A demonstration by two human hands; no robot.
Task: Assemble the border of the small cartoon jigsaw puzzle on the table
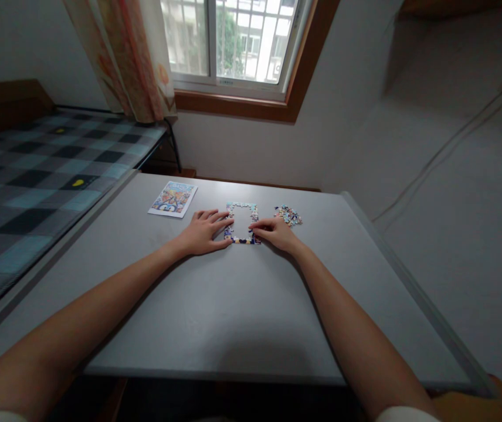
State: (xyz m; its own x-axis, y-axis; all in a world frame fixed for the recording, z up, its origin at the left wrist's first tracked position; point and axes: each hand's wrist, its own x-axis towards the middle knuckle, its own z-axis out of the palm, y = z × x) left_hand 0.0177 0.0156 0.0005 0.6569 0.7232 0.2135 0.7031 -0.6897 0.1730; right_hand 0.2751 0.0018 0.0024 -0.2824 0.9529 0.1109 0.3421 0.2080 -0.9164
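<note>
A small jigsaw border frame (242,206), joined into an open rectangle, lies on the grey table (216,305). My left hand (204,231) lies flat beside its left edge, fingers stretched out and touching the frame. My right hand (275,231) rests at the frame's lower right corner, fingers curled and pressing on the pieces there. A heap of loose puzzle pieces (289,215) sits just right of the frame. A colourful reference picture (172,198) lies to the left.
A bed with a checked blue and black cover (35,170) runs along the table's left side. A window (233,41) with a curtain (132,58) is behind. White walls stand at the back and right.
</note>
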